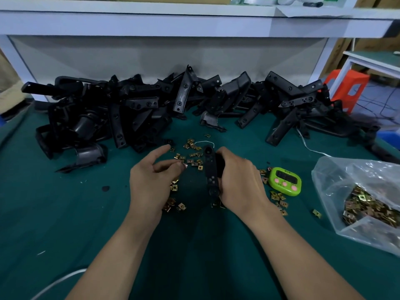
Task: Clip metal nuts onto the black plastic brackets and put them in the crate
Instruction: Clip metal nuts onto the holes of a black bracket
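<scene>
The right hand [238, 182], just right of the frame's centre, is curled tightly round a long black plastic bracket [210, 169], fingers wrapped behind it and the thumb side towards the camera. The bracket stands lengthwise up the frame, its rounded far end with a hole pointing at the upper centre and its near end down by the heel of the hand; small square openings show along its flat face. The left hand [151, 180], just left of centre, is half open above the dark green table mat [65, 213]: the index finger reaches forward while the thumb and another finger draw together at their tips, and I cannot tell whether anything sits between them. Loose brass-coloured square metal nuts [192, 156] lie scattered on the mat between and around both hands. Across the middle of the frame stretches a heap of black plastic brackets [151, 105]. At the right, a lime-green digital timer with pink buttons [284, 180] lies just beside the right hand, and a clear plastic bag [346, 169] at the right edge holds many more nuts.
</scene>
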Demonstrator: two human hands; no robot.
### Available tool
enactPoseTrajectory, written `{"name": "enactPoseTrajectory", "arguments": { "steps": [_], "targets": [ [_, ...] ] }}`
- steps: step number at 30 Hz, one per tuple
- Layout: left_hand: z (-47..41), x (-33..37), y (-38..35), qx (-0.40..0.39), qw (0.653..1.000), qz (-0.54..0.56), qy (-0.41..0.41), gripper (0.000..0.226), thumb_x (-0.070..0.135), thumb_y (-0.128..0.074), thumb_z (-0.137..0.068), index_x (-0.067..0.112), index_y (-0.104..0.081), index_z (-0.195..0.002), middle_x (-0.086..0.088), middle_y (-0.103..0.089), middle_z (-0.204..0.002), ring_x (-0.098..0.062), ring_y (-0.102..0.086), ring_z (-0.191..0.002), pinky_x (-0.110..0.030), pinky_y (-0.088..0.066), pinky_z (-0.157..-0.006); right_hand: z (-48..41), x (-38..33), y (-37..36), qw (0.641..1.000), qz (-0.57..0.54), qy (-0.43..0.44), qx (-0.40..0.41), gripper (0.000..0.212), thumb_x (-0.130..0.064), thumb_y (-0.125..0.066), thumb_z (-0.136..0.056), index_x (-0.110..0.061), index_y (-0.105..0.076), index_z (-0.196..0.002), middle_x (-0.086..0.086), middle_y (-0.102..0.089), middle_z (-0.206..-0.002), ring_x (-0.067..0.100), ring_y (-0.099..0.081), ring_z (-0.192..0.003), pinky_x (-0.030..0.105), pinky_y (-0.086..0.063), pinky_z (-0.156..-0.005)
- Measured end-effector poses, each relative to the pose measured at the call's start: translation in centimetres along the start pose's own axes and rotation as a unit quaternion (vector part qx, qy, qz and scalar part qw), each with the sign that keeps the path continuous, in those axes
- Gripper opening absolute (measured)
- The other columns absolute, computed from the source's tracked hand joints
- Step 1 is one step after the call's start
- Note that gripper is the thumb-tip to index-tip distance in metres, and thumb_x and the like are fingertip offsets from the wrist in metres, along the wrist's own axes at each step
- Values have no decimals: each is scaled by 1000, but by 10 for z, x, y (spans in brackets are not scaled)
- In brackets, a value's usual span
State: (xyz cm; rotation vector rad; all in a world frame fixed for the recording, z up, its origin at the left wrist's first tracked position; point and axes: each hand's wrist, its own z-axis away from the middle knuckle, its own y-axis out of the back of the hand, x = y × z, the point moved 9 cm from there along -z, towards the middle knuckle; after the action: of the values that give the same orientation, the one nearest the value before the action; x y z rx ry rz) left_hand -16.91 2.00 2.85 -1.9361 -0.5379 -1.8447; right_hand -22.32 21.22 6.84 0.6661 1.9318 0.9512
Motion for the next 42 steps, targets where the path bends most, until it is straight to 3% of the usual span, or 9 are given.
{"name": "enactPoseTrajectory", "arguments": {
  "steps": [4,8,11,16,29,37,42],
  "targets": [
    [2,-3,-6,-14,996,82,27,27,-3,-75,-86,20,-78,-101,-3,-79,-86,-15,-75,-83,-18,-56,-71,0,0,-1,1000,26,3,-4,33,-3,-61,-74,-24,-46,-93,-6,-56,-67,22,-53,-59,35,-35,-51],
    [7,-2,-12,-37,992,116,42,20,-3,-75,-86,15,-83,-84,-8,-79,-84,-16,-76,-80,-20,-58,-69,1,0,-3,999,52,4,-6,37,-1,-64,-71,-24,-46,-94,-5,-56,-67,25,-53,-59,37,-42,-54],
    [11,-2,-20,-72,986,136,63,15,-1,-76,-84,13,-83,-83,-10,-78,-83,-16,-76,-78,-22,-59,-67,1,-1,-4,998,61,-1,-4,35,-1,-63,-73,-25,-46,-93,-5,-55,-66,24,-53,-58,37,-44,-55],
    [18,-3,-33,-130,977,147,88,12,20,-80,-70,18,-83,-82,-11,-78,-84,-17,-74,-72,-23,-58,-64,1,-2,-1,998,62,3,10,31,0,-55,-76,-25,-43,-89,-7,-52,-63,19,-49,-55,35,-33,-54],
    [19,-1,-33,-148,972,157,88,14,20,-79,-73,17,-83,-85,-8,-77,-85,-14,-73,-73,-22,-58,-66,1,-2,1,999,50,1,11,30,0,-54,-82,-27,-43,-91,-8,-51,-65,9,-45,-54,34,-30,-53],
    [19,0,-31,-148,975,142,81,25,30,-84,-62,19,-83,-84,-7,-77,-81,-14,-73,-70,-21,-57,-63,0,-5,-2,997,71,16,12,28,1,-51,-85,-25,-41,-88,-6,-51,-66,20,-51,-57,37,-45,-57],
    [19,0,-30,-136,982,111,75,21,27,-84,-64,19,-83,-84,-12,-78,-83,-15,-73,-66,-21,-57,-60,0,-3,-8,996,85,15,2,33,5,-54,-80,-24,-40,-87,-5,-51,-65,23,-51,-57,38,-45,-57]
  ]
}}
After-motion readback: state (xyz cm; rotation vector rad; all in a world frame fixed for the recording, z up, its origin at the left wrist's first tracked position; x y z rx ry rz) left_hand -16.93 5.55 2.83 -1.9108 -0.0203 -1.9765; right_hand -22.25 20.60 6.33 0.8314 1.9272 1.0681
